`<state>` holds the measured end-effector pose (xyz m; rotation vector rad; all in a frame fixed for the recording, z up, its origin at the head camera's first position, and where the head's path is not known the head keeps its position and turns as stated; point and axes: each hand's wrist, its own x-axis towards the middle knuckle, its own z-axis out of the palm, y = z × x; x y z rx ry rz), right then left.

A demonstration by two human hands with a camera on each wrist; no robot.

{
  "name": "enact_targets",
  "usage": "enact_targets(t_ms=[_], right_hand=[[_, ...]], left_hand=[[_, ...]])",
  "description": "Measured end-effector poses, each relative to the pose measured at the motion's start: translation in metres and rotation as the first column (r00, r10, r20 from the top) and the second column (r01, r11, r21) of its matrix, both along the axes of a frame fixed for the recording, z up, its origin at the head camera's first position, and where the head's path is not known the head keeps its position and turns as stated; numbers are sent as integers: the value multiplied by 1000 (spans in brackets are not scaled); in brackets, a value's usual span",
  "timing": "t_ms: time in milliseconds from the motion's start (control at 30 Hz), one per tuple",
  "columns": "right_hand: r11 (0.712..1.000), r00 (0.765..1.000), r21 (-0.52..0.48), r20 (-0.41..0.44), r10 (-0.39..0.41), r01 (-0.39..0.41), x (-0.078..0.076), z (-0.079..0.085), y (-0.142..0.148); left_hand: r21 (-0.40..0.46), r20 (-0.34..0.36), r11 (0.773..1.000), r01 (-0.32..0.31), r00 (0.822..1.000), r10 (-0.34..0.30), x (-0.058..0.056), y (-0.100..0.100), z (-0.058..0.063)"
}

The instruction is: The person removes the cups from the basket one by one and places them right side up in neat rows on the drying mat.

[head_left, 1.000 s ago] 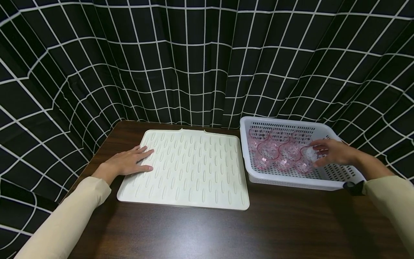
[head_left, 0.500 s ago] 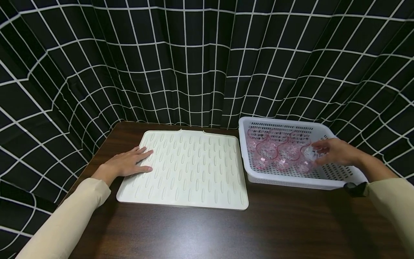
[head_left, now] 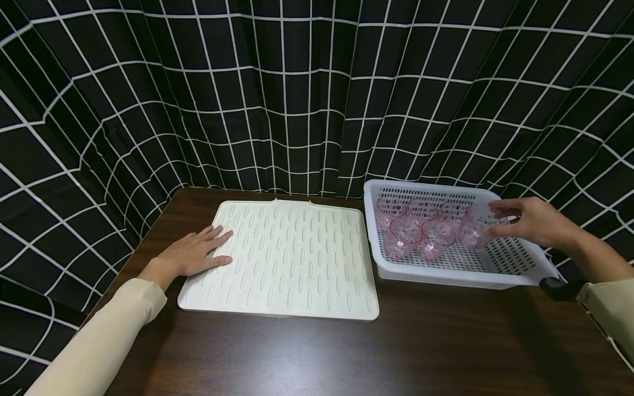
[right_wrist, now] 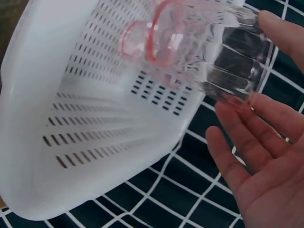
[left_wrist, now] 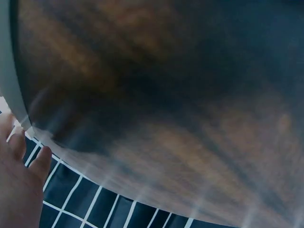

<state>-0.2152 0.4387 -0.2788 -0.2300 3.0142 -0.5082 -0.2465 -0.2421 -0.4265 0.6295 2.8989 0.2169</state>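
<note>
My right hand pinches a clear, pink-tinted faceted cup between thumb and fingers, over the right part of a white perforated plastic basket. In the right wrist view the cup lies tilted, its base toward my fingers. Several similar pink-rimmed cups stand in rows in the basket, beside the held one. My left hand rests with fingers spread on the left edge of a cream-coloured ridged drying mat. Only part of that hand shows in the left wrist view.
Mat and basket sit side by side on a dark brown wooden table. A black curtain with white grid lines hangs behind the table and along its sides.
My right hand has raised the cup up and to the right, partly away from the other cups in the basket. The left hand stays on the mat.
</note>
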Motion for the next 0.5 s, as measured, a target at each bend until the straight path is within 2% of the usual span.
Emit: enact_targets(t_ms=[267, 500], right_hand=[[1000, 985, -31, -170, -5, 0, 3, 11, -17], [997, 977, -65, -214, 12, -27, 5, 20, -44]], left_hand=[[2, -5, 1000, -8, 1000, 8, 3, -5, -3], [-13, -17, 1000, -3, 1000, 3, 1, -6, -5]])
